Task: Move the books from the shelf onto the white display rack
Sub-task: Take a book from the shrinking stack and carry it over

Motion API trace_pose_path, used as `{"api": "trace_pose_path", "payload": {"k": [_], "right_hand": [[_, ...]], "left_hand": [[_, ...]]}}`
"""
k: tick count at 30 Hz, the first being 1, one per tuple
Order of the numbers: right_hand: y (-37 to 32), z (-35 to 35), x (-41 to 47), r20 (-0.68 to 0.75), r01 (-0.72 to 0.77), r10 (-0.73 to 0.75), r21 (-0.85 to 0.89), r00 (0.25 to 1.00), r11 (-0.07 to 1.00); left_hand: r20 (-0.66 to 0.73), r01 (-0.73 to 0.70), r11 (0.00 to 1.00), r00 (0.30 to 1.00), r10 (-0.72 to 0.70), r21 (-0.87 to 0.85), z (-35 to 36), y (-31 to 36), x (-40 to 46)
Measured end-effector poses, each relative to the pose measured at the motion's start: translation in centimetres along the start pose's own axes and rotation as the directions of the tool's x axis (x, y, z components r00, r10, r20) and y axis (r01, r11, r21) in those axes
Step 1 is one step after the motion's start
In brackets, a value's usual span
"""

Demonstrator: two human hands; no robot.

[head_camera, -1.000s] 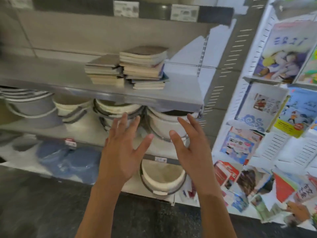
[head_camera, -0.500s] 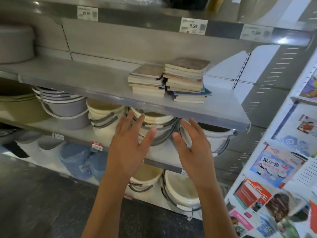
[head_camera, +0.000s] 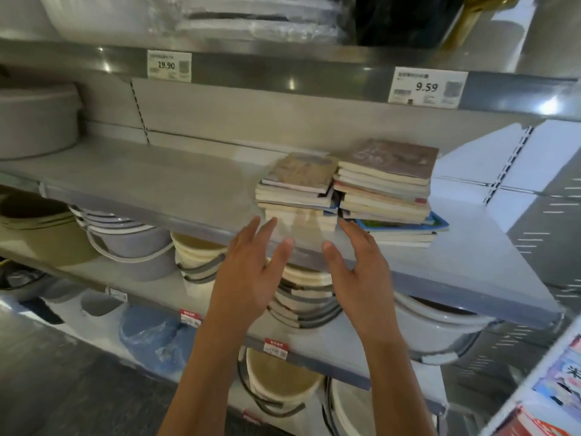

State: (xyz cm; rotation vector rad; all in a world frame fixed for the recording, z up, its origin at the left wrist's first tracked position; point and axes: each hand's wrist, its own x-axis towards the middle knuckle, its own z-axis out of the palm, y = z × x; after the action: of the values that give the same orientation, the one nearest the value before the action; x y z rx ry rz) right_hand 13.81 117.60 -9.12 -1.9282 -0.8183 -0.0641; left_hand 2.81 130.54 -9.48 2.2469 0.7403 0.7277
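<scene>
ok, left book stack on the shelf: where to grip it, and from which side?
Take the left book stack by its two short sides, coming in from the front shelf edge, one hand per side. It lies flat with its page edges facing out. The right side touches the taller stack, so that is the tight side. Both the left hand and the right hand are open, palms facing, just short of it.

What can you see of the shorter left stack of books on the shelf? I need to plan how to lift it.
The left stack of books is a pile of thin paperbacks lying flat, pale page edges facing the camera, a worn brownish cover on top. It sits near the front of the grey shelf, close beside the taller right stack; whether they touch is unclear. Both hands, the left hand and right hand, are spread just short of it, not touching.
</scene>
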Motion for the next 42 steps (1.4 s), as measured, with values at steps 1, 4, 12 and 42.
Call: {"api": "trace_pose_path", "payload": {"k": [1, 4, 12, 42], "right_hand": [[0.1, 0.5, 0.9, -0.002, -0.008, 0.008, -0.003, 1.000, 1.000], [0.4, 2.1, 3.2, -0.004, -0.040, 0.040, -0.013, 0.999, 0.999], [0.8, 6.3, 9.3, -0.080, -0.114, 0.108, -0.078, 0.991, 0.990], [0.4, 14.0, 14.0, -0.411, -0.345, 0.230, -0.232, 0.882, 0.909]], "left_hand": [[0.011, 0.009, 1.000, 1.000, -0.009, -0.012, 0.1, -0.4, 1.0], [0.029, 0.026, 0.999, 0.999, -0.025, -0.039, 0.4, -1.4, 3.7], [0.059, 0.011, 0.998, 0.998, -0.008, -0.055, 0.3, -4.1, 12.1], [0.107, 0.015, 0.962, 0.994, 0.015, -0.273, 1.8, -7.5, 19.9]]}}
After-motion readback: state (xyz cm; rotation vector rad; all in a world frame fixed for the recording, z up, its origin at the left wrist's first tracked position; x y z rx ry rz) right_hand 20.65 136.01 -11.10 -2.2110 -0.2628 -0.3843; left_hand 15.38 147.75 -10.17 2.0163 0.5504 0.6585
